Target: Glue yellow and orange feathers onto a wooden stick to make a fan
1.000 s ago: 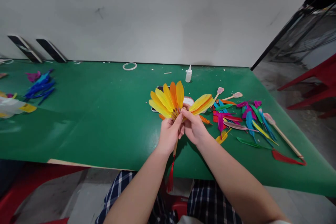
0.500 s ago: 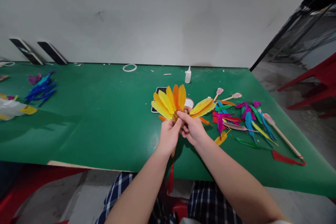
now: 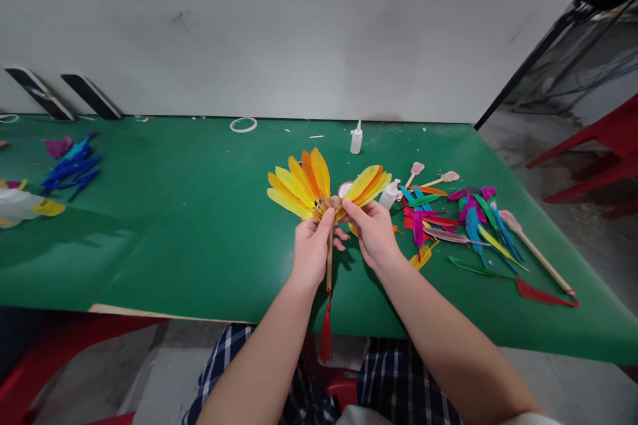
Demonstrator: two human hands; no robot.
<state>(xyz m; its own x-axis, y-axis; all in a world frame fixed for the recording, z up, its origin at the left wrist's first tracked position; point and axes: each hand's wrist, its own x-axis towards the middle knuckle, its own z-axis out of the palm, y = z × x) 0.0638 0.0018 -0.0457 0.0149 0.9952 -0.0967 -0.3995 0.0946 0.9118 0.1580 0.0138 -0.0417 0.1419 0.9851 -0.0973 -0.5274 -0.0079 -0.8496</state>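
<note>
Between my hands is a feather fan [image 3: 299, 182] with yellow and orange feathers spread in two groups, a gap between them at the top. A thin wooden handle [image 3: 329, 259] points down from it, and a red tassel [image 3: 325, 332] hangs from the end over the table edge. My left hand [image 3: 314, 242] is closed on the fan's base, thumb on the front. My right hand [image 3: 371, 229] pinches the base of the right-hand feathers [image 3: 366, 186]. Just behind the right hand stands a white squeeze bottle [image 3: 389, 194], partly covered.
Loose coloured feathers [image 3: 443, 219] lie right of my hands, with sticks with pink heads [image 3: 538, 255]. Another small bottle [image 3: 355, 139] stands near the wall, left of it a white ring [image 3: 243, 125]. Blue feathers [image 3: 74, 166] lie far left on the green table [image 3: 199, 239].
The fan has shifted left and tilted, so its handle and the bottle behind now show. My right hand has moved from the fan's middle to the right-hand feathers.
</note>
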